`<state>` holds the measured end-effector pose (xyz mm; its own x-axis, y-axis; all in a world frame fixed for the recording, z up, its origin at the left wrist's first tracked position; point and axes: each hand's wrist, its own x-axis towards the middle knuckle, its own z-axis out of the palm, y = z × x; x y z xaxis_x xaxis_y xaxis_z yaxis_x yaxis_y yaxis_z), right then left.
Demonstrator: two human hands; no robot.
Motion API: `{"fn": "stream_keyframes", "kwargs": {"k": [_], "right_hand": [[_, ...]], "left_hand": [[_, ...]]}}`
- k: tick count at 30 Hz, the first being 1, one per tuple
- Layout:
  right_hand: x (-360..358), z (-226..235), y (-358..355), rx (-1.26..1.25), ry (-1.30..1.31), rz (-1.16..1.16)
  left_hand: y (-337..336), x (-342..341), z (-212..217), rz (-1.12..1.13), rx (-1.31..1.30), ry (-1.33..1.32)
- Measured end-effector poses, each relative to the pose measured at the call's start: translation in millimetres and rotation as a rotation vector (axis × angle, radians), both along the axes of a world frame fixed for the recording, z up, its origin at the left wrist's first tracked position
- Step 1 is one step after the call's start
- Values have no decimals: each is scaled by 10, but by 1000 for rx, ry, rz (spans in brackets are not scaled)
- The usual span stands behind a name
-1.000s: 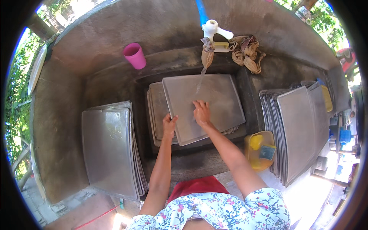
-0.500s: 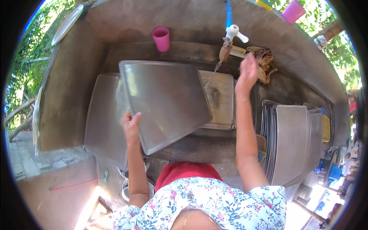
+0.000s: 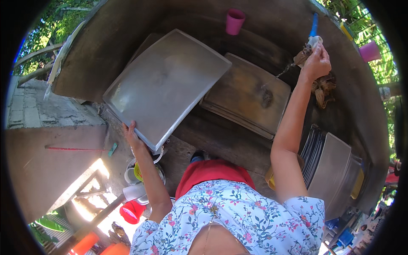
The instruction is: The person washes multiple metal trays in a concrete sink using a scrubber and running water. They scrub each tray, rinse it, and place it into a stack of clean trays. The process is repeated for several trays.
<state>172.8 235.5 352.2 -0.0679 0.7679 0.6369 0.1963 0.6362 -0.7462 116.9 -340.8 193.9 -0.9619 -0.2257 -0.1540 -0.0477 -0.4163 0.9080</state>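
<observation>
Head view: grasping a flat grey metal tray [image 3: 168,89] in the left grip [image 3: 132,137], clasping its lower-left edge near the bottom corner. Tilting the tray, left of centre, hiding most of another metal sheet [image 3: 146,46] behind it. Reaching the right grip [image 3: 316,63] up to a white tap [image 3: 315,40] below a blue pipe [image 3: 314,25], fingers touching. Hiding the tap's handle behind those fingers; cannot tell whether clenching it or just resting there.

Running a thin water stream [image 3: 282,73] from a cloth-wrapped spout [image 3: 302,55] onto a tray stack [image 3: 238,85] inside the concrete sink [image 3: 80,63]; landing near a dark patch [image 3: 267,98] on its top tray. Overlapping that stack's left side, as seen from above, with the held tray's right corner.

Standing more trays [image 3: 329,165] in a row at right, beside the right upper arm. Partly covering a yellow container [image 3: 270,178] with that arm. Seeing brown cloth [image 3: 325,94] just beside the right wrist, a pink cup [image 3: 235,22] at the sink's back, another pink cup [image 3: 369,52] far right. Seeing a red bucket [image 3: 132,211] lower left, near the left elbow. Wearing a floral top [image 3: 225,208] and red garment [image 3: 214,174].
</observation>
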Motion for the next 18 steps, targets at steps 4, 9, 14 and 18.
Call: {"fn": "stream_keyframes", "kwargs": {"k": [4, 9, 14, 18], "right_hand": [[-277, -229, -326, 154, 105, 176], [-293, -794, -1468, 63, -121, 338], [-389, -1959, -2915, -1163, -298, 612], [-721, -2447, -3362, -1107, -110, 683]], "left_hand": [[-101, 18, -312, 84, 51, -54], [-135, -18, -576, 53, 1, -48], [-569, 7, -519, 7, -1091, -257], [-1246, -504, -517, 164, -1381, -19]]}}
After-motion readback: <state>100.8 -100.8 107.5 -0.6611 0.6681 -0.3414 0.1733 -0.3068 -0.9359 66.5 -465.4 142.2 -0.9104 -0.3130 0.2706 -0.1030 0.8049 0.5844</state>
